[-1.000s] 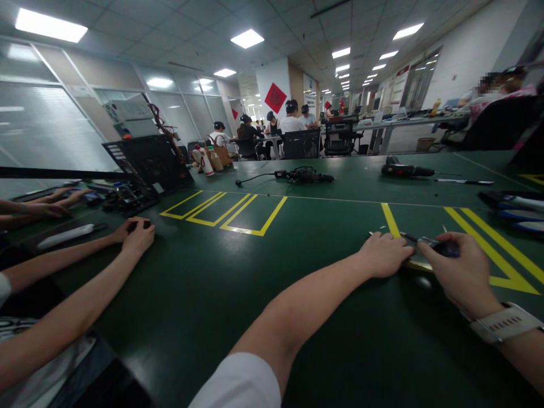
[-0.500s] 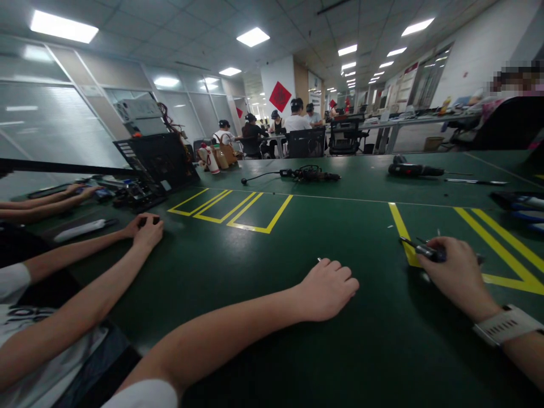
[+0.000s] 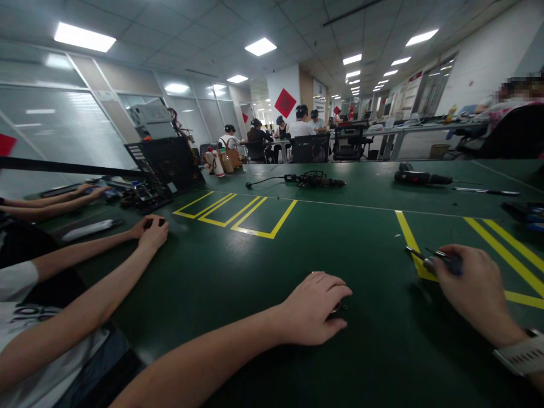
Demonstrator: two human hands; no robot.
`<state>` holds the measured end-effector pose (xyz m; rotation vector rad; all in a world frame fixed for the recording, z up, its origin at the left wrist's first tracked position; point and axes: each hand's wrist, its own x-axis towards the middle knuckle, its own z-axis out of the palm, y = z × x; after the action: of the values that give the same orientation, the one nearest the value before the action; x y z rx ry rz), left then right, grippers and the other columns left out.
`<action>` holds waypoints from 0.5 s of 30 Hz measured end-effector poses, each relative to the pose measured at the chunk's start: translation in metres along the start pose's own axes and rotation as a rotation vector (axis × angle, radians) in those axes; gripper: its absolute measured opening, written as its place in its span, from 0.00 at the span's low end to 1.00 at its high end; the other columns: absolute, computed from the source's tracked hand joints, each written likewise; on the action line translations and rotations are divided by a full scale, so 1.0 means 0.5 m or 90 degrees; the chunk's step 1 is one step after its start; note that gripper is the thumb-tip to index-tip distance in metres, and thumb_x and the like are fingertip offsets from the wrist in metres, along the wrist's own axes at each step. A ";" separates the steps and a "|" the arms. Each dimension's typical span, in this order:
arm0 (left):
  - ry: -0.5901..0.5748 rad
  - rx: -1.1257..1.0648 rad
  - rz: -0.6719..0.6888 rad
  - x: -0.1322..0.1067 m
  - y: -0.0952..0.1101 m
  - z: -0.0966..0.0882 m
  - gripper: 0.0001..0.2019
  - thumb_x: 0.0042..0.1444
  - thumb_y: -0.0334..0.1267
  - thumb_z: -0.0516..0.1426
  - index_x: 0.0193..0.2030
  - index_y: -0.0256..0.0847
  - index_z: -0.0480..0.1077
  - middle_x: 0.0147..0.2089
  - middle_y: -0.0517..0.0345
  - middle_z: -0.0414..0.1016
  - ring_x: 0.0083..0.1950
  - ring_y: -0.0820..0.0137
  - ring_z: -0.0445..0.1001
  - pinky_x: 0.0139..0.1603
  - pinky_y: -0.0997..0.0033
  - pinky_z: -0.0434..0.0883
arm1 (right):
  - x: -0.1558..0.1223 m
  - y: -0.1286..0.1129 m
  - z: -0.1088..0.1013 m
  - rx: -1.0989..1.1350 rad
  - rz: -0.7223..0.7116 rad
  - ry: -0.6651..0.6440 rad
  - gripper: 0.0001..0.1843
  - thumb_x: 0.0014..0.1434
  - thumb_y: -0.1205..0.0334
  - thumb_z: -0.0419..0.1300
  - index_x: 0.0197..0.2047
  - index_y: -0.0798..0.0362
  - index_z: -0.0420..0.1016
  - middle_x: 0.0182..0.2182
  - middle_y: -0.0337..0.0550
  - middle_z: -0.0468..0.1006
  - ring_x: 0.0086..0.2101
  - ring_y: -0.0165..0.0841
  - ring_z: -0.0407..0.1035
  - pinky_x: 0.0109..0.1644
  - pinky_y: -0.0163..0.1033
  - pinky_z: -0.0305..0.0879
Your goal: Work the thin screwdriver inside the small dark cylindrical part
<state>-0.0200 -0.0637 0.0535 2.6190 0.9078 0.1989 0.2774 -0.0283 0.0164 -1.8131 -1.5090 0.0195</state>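
My right hand (image 3: 474, 286) is closed around a screwdriver (image 3: 429, 263) with a thin dark shaft pointing left. A second thin metal shaft (image 3: 436, 253) sticks out beside it; I cannot make out what it belongs to. The tool is above the corner of a yellow tape outline (image 3: 408, 232). On the green table, my left hand (image 3: 314, 309) rests palm down, fingers curled over a small dark metallic piece (image 3: 337, 307). Most of that piece is hidden under the fingers, and a tiny dark bit (image 3: 345, 306) shows just right of it.
Left of me, a co-worker's hands (image 3: 153, 232) hold a small dark item. Farther back lie a cabled black device (image 3: 317, 179) and a power drill (image 3: 420, 175). A computer case (image 3: 165, 164) stands at the left, and blue-handled tools (image 3: 533, 215) lie far right.
My left hand has shifted slightly left and its thumb has parted from the fingers, exposing the metallic piece. My right hand has moved a little right and down with the screwdriver. The view has tilted slightly.
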 end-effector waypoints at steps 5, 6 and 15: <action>-0.051 0.017 0.015 -0.014 -0.021 -0.028 0.23 0.58 0.38 0.54 0.60 0.40 0.59 0.60 0.46 0.64 0.62 0.60 0.61 0.62 0.50 0.54 | -0.026 -0.057 -0.025 0.074 0.018 -0.008 0.12 0.50 0.56 0.50 0.37 0.51 0.65 0.37 0.57 0.71 0.39 0.53 0.68 0.33 0.53 0.65; -0.064 0.026 0.019 -0.015 -0.024 -0.030 0.21 0.59 0.38 0.53 0.59 0.40 0.59 0.59 0.47 0.66 0.60 0.61 0.62 0.61 0.52 0.56 | -0.035 -0.071 -0.027 0.095 0.017 -0.023 0.14 0.50 0.53 0.50 0.38 0.51 0.66 0.36 0.56 0.72 0.36 0.51 0.70 0.30 0.51 0.66; -0.057 0.174 0.059 -0.013 -0.011 -0.030 0.20 0.60 0.37 0.54 0.59 0.43 0.61 0.51 0.48 0.66 0.51 0.62 0.64 0.50 0.60 0.64 | -0.121 -0.169 -0.025 0.435 0.094 -0.355 0.17 0.48 0.45 0.61 0.35 0.48 0.78 0.32 0.45 0.82 0.36 0.43 0.76 0.40 0.46 0.72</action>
<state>-0.0320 -0.0595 0.0651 2.8968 0.8343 -0.0213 0.1945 -0.0854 0.0451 -1.3919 -1.4619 1.0565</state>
